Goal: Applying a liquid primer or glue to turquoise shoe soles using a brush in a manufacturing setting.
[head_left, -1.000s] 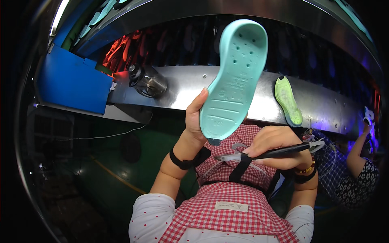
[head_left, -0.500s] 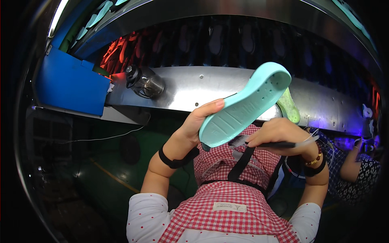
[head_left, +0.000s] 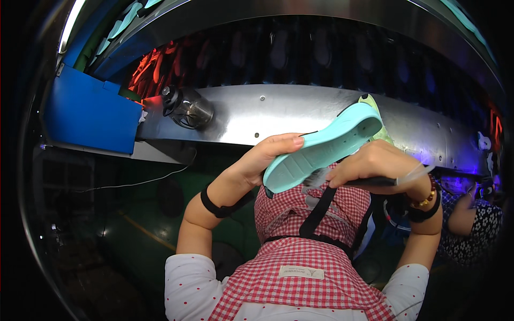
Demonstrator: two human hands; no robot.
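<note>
A turquoise shoe sole [head_left: 316,152] is held tilted in front of me, its inner face toward me and its upper end pointing away to the right. My left hand [head_left: 273,152] is closed around its near left end, thumb on the rim. In my right hand [head_left: 369,166] is a brush with pale bristles [head_left: 317,177] and a black handle [head_left: 375,182]. The bristles are close to the sole's lower edge; whether they touch it I cannot tell. Behind the sole, a light green shoe sole [head_left: 384,132] is partly hidden by it and my right hand.
A steel ledge [head_left: 241,115] runs across ahead, with a dark see-through bottle [head_left: 194,109] on its left. Beyond it, soles hang in a dark recess. A blue panel [head_left: 91,115] stands left. Another person's arm [head_left: 460,219] shows at far right.
The turquoise sole has tipped, so its far end sits lower and its inner face looks narrower. My right hand and the brush have shifted slightly right, and the bristles now show more clearly.
</note>
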